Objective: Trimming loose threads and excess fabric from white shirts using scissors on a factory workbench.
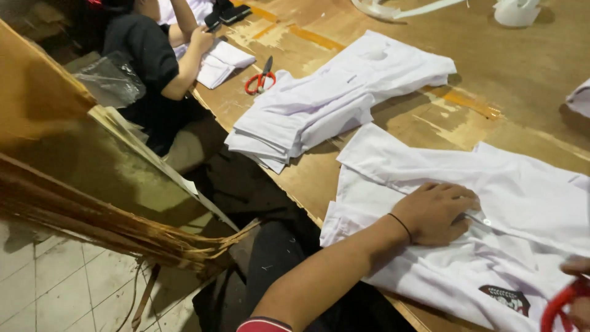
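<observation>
Left hand: the left hand lies flat, fingers together, pressing the white shirt.
Right hand: the right hand grips red scissor handles; blades unseen.
Shirt: at the counter near edge, long axis along that edge.
Stack: folded white shirts farther along.

Garment workshop, stacked white shirts, red scissors, worn wooden worktable, seated co-worker

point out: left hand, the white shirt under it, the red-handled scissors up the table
left hand (pixel 437 212): head view, on the back of the hand.
white shirt (pixel 528 203): head view, on bare cloth right of the hand.
red-handled scissors (pixel 260 79): head view, where the red handles meet the blades.
</observation>
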